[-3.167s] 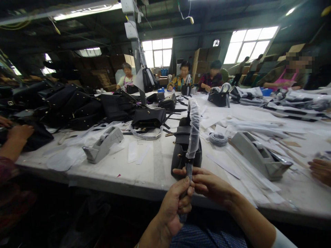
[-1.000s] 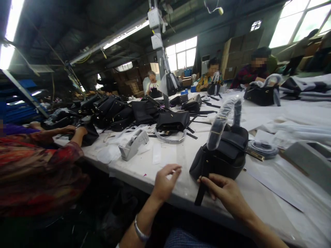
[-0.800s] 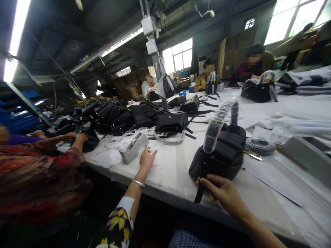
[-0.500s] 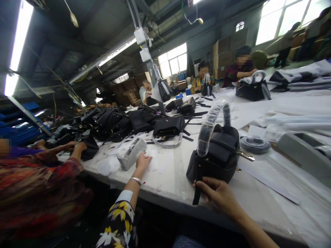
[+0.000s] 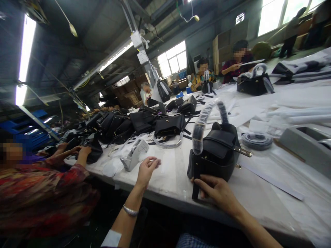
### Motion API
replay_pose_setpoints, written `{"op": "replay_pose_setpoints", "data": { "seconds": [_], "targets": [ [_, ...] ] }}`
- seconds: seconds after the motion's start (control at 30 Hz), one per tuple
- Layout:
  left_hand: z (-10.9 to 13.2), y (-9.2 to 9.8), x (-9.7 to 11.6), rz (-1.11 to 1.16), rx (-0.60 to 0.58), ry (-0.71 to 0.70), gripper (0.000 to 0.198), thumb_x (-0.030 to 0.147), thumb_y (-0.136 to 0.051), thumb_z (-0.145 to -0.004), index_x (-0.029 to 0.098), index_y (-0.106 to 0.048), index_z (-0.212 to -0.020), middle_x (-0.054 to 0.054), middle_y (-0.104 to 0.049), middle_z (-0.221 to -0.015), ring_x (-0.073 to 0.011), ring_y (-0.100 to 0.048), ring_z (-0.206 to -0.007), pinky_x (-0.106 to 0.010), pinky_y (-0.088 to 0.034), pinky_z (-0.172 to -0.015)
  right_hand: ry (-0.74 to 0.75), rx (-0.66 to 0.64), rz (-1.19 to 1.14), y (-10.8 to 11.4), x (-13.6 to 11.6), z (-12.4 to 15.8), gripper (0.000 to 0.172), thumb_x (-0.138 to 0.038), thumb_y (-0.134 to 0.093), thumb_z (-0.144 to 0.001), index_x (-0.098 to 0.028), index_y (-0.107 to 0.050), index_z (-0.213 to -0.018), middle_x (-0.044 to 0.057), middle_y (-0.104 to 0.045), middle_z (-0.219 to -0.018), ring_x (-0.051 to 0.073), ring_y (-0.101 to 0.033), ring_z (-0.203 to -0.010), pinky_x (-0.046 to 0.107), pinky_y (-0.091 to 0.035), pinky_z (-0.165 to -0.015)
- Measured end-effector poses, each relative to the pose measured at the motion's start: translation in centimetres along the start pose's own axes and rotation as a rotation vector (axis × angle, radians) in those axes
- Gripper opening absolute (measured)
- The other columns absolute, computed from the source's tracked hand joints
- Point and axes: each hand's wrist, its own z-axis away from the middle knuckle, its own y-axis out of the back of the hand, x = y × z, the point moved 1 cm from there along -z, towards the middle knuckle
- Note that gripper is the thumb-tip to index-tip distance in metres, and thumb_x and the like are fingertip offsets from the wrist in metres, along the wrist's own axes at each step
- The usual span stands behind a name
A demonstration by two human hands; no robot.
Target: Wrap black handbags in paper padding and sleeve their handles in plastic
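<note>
A small black handbag [image 5: 219, 151] stands on the white table [image 5: 170, 179] in front of me, its arched handle [image 5: 207, 115] wrapped in clear plastic. My right hand [image 5: 218, 191] lies at the bag's near side, fingers closed on the black strap [image 5: 195, 187] that hangs from it. My left hand [image 5: 147, 169] hovers above the table just right of a grey tape dispenser [image 5: 133, 155]. Its thumb and fingers are pinched together; whether anything is between them I cannot see.
A pile of black bags [image 5: 116, 122] covers the far left of the table. A co-worker's red patterned sleeve [image 5: 38, 196] is at my left. A second grey dispenser [image 5: 306, 148] and a grey coil [image 5: 256, 140] lie at the right. Other people work at the far side.
My left hand has drawn back from the tape dispenser with its fingers pinched. My right hand keeps hold of the strap. Earlier, both hands held the strap upright.
</note>
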Motion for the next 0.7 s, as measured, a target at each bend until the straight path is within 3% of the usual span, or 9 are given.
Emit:
{"op": "replay_pose_setpoints", "data": {
  "seconds": [0.1, 0.2, 0.37, 0.53, 0.7],
  "targets": [
    [4.4, -2.9, 0.7, 0.087, -0.11, 0.026, 0.057, 0.048, -0.077, -0.076, 0.014, -0.06, -0.118, -0.012, -0.077, -0.095, -0.0231, -0.073, -0.09, -0.034, -0.055, -0.083, -0.006, 0.007, -0.008, -0.4, -0.6, 0.3, 0.045, -0.056, -0.059, -0.087, -0.014, -0.073, -0.086, 0.004, -0.068, -0.061, 0.014, -0.054, -0.056, 0.025, -0.042, -0.056],
    [8.0, -5.6, 0.6, 0.139, -0.215, 0.092, 0.053, 0.044, -0.079, -0.075, 0.013, -0.064, -0.116, -0.013, -0.078, -0.093, -0.0231, -0.073, -0.084, -0.032, -0.055, -0.077, -0.028, -0.029, -0.057, -0.6, -1.1, 0.8, 0.043, -0.056, -0.06, -0.086, -0.015, -0.072, -0.082, 0.004, -0.07, -0.065, 0.011, -0.049, -0.051, 0.024, -0.039, -0.051],
    [10.5, -8.3, 0.8, 0.24, -0.334, 0.131, 0.039, 0.039, -0.079, -0.076, 0.015, -0.069, -0.106, -0.011, -0.077, -0.098, -0.0234, -0.072, -0.09, -0.029, -0.056, -0.075, 0.025, 0.006, -0.007, -0.7, -1.8, 1.2, 0.044, -0.051, -0.061, -0.087, -0.016, -0.066, -0.06, 0.0, -0.061, -0.055, 0.009, -0.044, -0.049, 0.022, -0.033, -0.048],
    [10.3, -8.7, 1.6, 0.247, -0.28, 0.057, 0.026, 0.035, -0.076, -0.08, 0.015, -0.072, -0.097, -0.008, -0.077, -0.094, -0.0195, -0.072, -0.086, -0.026, -0.054, -0.076, 0.041, 0.017, 0.034, -0.6, -1.9, 1.1, 0.043, -0.05, -0.061, -0.087, -0.016, -0.068, -0.062, 0.0, -0.059, -0.058, 0.01, -0.045, -0.054, 0.023, -0.032, -0.049],
    [10.5, -7.1, 0.5, 0.234, -0.179, 0.096, 0.026, 0.027, -0.084, -0.069, 0.015, -0.069, -0.086, -0.001, -0.074, -0.072, -0.0126, -0.067, -0.067, -0.021, -0.05, -0.066, -0.021, 0.005, -0.023, -0.4, -1.8, 1.4, 0.039, -0.053, -0.064, -0.085, -0.017, -0.076, -0.077, 0.0, -0.061, -0.059, 0.01, -0.044, -0.054, 0.023, -0.033, -0.05]
  ]
}}
